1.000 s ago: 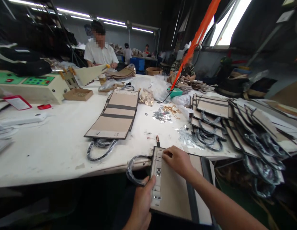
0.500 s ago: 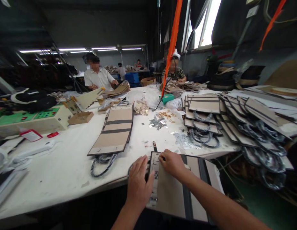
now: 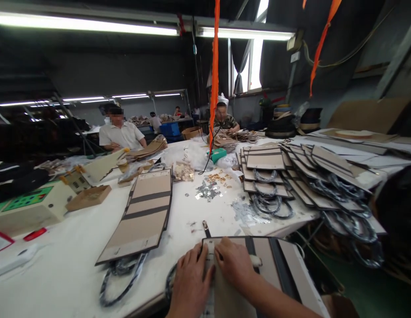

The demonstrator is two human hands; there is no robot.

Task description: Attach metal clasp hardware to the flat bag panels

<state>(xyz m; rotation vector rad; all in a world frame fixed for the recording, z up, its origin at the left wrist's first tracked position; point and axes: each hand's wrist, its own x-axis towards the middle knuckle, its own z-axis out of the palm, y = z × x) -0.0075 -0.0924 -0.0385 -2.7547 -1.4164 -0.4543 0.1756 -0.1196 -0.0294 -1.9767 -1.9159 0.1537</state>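
Beige panel (image 3: 226, 298), dark bars (image 3: 284, 265).
Left hand (image 3: 192, 280) touches it, thumb apart from fingers; right hand (image 3: 234, 264) curls, can't tell if pinching.

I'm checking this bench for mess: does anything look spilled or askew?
Silver pieces and gold-coloured pieces lie loose on the white table, outside any container: untidy, though perhaps deliberate. At right, the stacked panels are fanned unevenly, some wrapped handles hanging past the edge. I see no clear damage.
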